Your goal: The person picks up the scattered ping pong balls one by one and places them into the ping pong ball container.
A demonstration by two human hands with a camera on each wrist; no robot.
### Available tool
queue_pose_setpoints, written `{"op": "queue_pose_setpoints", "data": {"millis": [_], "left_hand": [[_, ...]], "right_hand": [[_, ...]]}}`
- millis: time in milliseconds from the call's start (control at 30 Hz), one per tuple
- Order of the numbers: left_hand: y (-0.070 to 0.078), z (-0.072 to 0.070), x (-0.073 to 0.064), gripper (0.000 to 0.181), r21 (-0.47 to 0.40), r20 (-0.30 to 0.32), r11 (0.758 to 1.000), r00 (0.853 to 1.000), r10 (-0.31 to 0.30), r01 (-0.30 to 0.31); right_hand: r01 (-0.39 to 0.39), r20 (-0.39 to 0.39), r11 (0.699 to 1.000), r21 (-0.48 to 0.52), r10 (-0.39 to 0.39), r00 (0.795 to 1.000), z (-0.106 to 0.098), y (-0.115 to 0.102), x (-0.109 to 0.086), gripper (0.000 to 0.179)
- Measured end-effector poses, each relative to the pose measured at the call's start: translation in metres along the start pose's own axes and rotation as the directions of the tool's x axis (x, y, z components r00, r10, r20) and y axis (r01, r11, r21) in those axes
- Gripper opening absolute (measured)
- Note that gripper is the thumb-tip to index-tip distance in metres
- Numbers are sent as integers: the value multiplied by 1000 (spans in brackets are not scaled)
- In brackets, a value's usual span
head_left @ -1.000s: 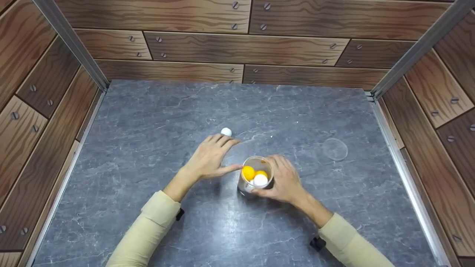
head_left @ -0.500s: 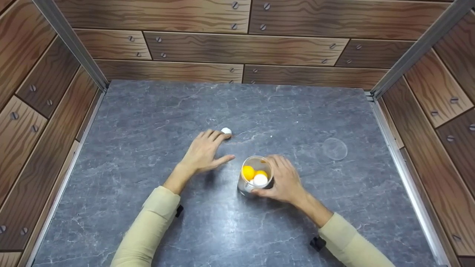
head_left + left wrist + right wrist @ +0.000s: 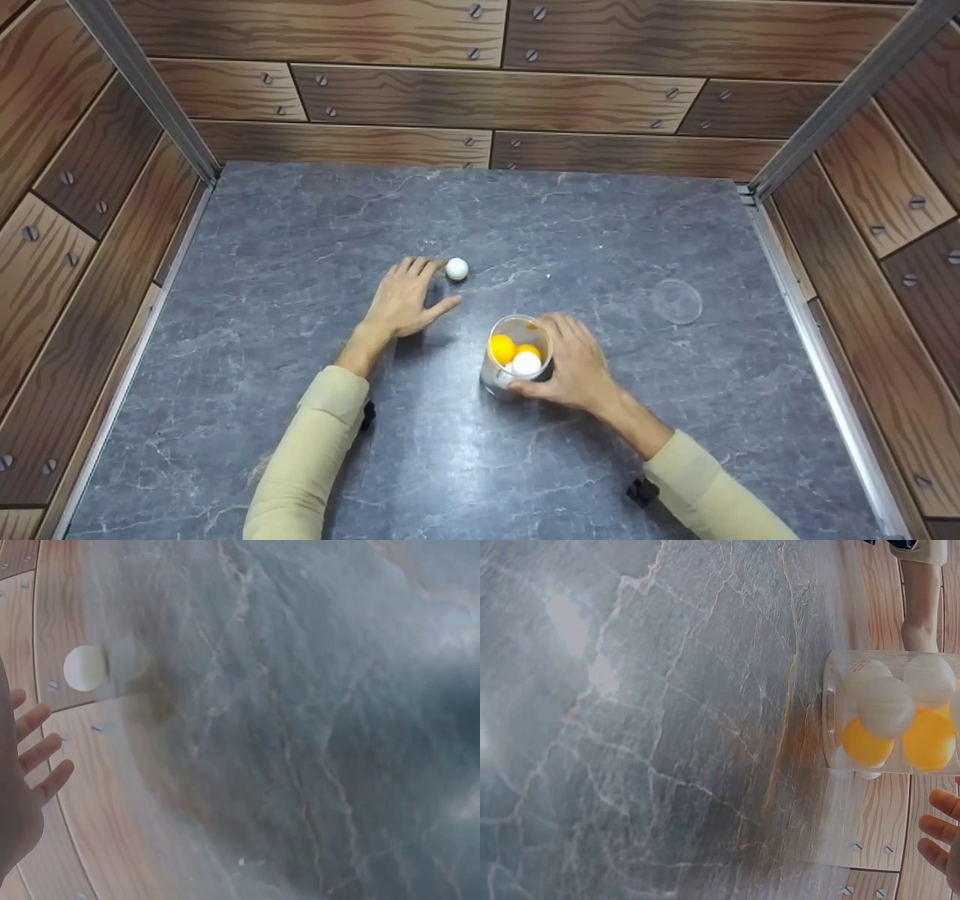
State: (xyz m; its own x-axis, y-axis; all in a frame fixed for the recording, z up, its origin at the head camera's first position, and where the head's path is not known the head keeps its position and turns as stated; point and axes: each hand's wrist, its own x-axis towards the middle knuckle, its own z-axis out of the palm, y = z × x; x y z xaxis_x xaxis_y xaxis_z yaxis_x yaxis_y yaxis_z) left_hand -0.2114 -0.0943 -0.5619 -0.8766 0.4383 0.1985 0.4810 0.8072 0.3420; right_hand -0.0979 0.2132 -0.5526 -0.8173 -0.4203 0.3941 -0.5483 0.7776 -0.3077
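Observation:
A white ping-pong ball [image 3: 457, 269] lies on the table beyond the middle. My left hand [image 3: 399, 300] is just left of it, thumb spread wide and fingertips close to the ball's side. In the left wrist view the same hand [image 3: 22, 772] shows straight, parted fingers, with the ball [image 3: 85, 668] past them. My right hand [image 3: 576, 364] grips a clear plastic jar [image 3: 493, 379] from the right, thumb at the near side and fingers around the far side. The jar stands upright and uncovered. Seen through its wall [image 3: 830, 709] are several white and orange ping-pong balls.
A clear round lid [image 3: 677, 301] lies flat on the grey marbled table [image 3: 337, 217], right of the jar. Wood-patterned walls [image 3: 495, 97] enclose the back and sides, with metal posts [image 3: 142, 82] at the corners.
My left hand has drawn back leftward from the jar's rim, and the loose white ball that it partly covered now shows whole. The right hand and jar have stayed put.

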Motion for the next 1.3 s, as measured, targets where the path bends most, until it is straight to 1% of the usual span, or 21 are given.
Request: {"op": "queue_pose_setpoints", "data": {"millis": [200,333,433,600,933,1133,1300], "left_hand": [[-3,13,3,72,-46,-32,998,998,-53,52],[-2,20,7,74,-50,-34,996,997,-69,67],[-2,23,12,74,-52,-31,996,997,-70,68],[-2,24,20,74,-45,-18,996,997,-78,77],[-4,24,34,71,-14,34,995,995,-97,98],[-3,28,37,71,-5,61,994,992,-107,108],[-3,32,39,72,-4,71,994,991,-112,113]], "right_hand": [[7,-9,1000,7,-7,1000,0,0,0,104],[13,-17,1000,16,-13,1000,0,1,-1,102],[14,-21,1000,17,-14,1000,1,1,-1,102],[17,-20,1000,10,-17,1000,1,1,0,103],[16,-12,1000,9,-16,1000,-1,-1,1,102],[18,-7,1000,10,-18,1000,0,0,0,102],[20,-23,1000,24,-19,1000,0,0,0,100]]}}
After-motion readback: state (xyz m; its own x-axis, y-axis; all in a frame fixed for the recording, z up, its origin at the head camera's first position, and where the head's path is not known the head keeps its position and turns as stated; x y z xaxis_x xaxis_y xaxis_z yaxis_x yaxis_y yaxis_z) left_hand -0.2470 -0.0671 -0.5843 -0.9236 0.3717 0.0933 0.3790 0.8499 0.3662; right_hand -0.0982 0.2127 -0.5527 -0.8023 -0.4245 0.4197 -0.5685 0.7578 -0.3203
